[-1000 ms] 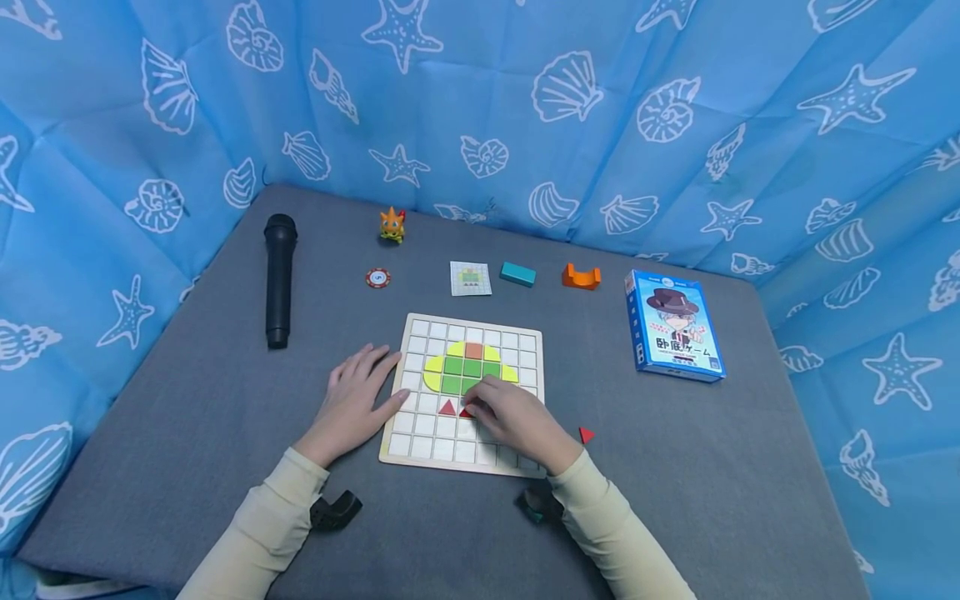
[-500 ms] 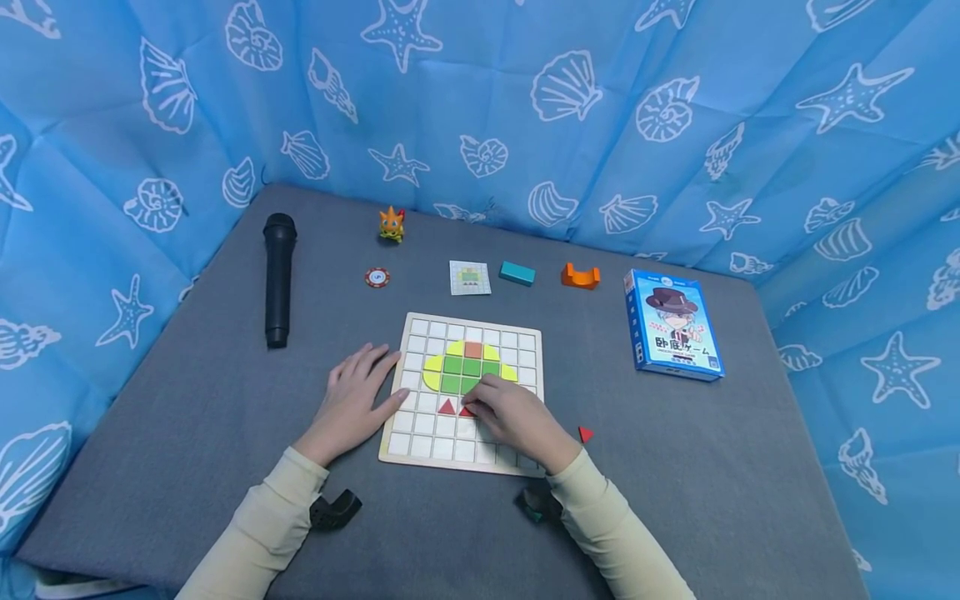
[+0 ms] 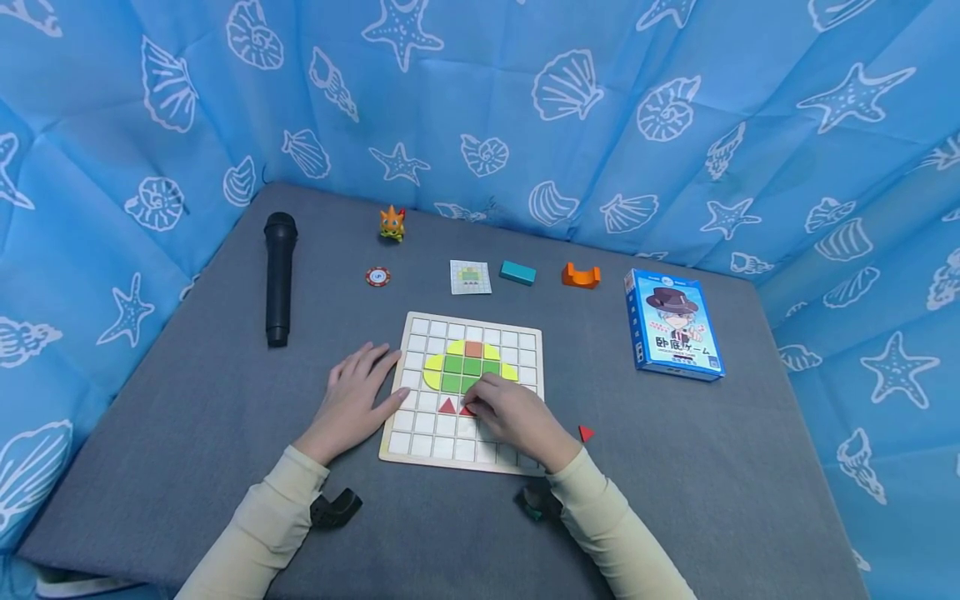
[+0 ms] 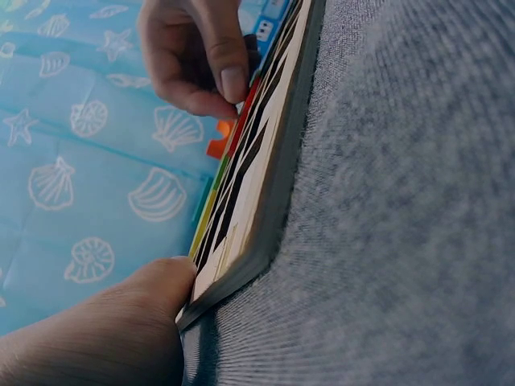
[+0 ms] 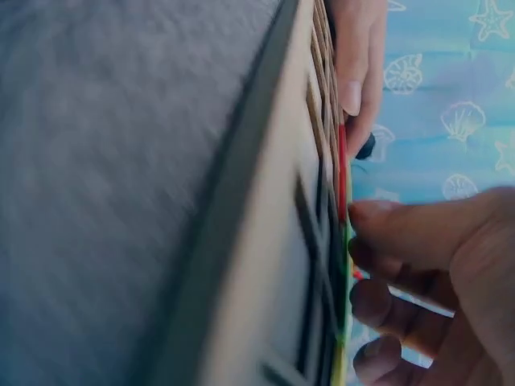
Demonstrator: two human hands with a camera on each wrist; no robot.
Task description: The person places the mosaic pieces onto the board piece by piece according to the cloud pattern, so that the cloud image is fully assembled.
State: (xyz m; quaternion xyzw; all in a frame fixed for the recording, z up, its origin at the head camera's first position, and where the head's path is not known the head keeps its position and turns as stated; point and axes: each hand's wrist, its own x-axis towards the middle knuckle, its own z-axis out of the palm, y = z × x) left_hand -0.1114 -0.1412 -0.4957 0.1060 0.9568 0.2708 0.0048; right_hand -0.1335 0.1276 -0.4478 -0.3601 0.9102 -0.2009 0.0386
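A white grid board lies on the table, with yellow, green, orange and red tiles set into its squares. My left hand rests flat beside it, fingers spread, the thumb on the board's left edge. On the lower middle of the board, my right hand has its thumb and forefinger pinched at a red triangle tile, partly hidden under the fingertips. Just left of that sits another red triangle. A third red triangle, a loose piece, lies on the table right of the board, near the right wrist.
Behind the board are a small pattern card, a teal block and an orange block. A blue box lies to the right. At left are a black microphone, a poker chip and a toy figure.
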